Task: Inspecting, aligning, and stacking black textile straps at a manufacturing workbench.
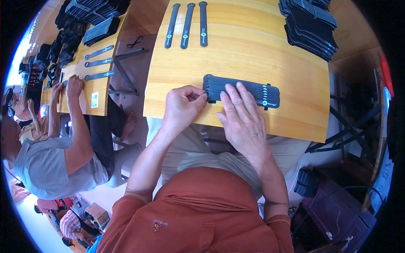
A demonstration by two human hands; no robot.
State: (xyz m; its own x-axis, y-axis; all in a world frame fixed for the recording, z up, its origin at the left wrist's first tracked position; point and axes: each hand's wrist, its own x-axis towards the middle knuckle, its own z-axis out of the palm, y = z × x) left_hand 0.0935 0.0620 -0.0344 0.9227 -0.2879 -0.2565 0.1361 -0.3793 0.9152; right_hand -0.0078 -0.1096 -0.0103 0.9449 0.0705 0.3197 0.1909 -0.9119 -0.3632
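A fanned stack of dark grey straps (266,93) lies crosswise on the wooden table in front of me, with printed light marks lined up near its right end. My left hand (184,105) is closed in a pinch at the stack's left end, on the end of a strap. Lying flat across the middle of the straps is my right hand (244,120), its fingers stretched out and partly covering them. Small black tabs stick out from the stack's edges; what they belong to is hidden underneath.
Three single straps (185,26) lie side by side at the table's far left. Piles of black straps (311,31) sit at the far right corner. To my left, a co-worker (55,162) works at another table (99,109) with similar straps and stacks. A dark cabinet (337,211) stands at lower right.
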